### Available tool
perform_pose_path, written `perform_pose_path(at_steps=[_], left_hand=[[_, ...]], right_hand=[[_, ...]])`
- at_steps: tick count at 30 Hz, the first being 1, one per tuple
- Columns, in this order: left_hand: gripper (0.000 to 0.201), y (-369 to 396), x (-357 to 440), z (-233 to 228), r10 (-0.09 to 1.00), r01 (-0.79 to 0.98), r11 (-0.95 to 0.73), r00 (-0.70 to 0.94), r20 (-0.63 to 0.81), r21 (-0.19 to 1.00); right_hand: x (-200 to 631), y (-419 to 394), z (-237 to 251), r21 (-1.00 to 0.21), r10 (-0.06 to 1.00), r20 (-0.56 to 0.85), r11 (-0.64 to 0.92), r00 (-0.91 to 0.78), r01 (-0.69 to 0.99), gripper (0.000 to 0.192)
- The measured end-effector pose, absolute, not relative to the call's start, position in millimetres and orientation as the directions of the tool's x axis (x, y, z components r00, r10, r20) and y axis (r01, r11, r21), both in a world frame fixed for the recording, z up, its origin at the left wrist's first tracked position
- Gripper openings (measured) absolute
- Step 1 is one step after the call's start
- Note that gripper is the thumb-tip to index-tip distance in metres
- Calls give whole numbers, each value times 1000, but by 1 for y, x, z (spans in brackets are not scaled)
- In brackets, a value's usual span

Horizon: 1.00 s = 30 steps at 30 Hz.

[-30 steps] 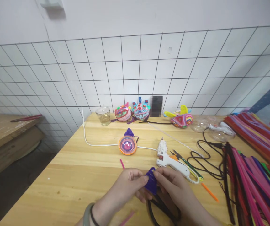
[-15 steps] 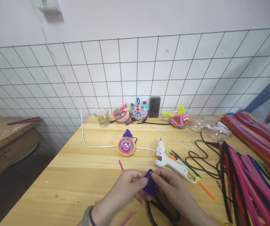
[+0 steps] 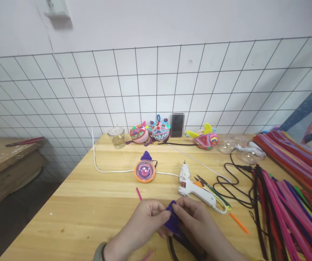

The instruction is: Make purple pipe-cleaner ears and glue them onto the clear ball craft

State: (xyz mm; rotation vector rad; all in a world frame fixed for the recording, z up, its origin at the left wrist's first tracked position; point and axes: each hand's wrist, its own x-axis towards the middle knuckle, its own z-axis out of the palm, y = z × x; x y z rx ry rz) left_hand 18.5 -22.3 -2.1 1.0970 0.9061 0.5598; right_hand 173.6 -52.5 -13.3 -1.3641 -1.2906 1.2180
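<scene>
Both hands pinched a small purple fuzzy pipe-cleaner coil [image 3: 172,220] low over the near edge of the wooden table [image 3: 90,210]. The left hand [image 3: 142,224] and right hand [image 3: 199,224] were closed tight on it, shaping it. Small, careful bends seemed needed.

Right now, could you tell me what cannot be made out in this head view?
- Purple piece: its lower part is covered by the left hand and right hand, so its full shape is unclear.
- Black loops: cut off by the bottom edge.
- Dark object by the wall: blurred.
- Pipe cleaner pile: runs past the right edge.
- Jar: contents too small to tell.
</scene>
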Motion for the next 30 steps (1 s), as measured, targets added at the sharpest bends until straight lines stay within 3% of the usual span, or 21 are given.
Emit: perform_pose_path(at_steps=[6,10,14,26,30], left_hand=[[43,-15,15,1,824,-15,366,470,-316,931],[33,-6,5,8,957,-254,265,185,-222,930],[25,-1,-4,12,974,-390,224,51,-222,893],[27,5,-6,6,949,-551,265,3,-316,791],[26,7,-4,3,951,-528,265,7,-308,807]], right_hand=[[177,-53,-5,-993,998,-48,-53,46,109,41],[184,-50,-4,-998,976,-47,-52,213,21,41],[188,-47,-7,-1000,971,-22,-22,240,-6,46],[173,-53,0,-884,992,94,120,-79,452,41],[173,-55,12,-815,988,99,148,-117,560,25]])
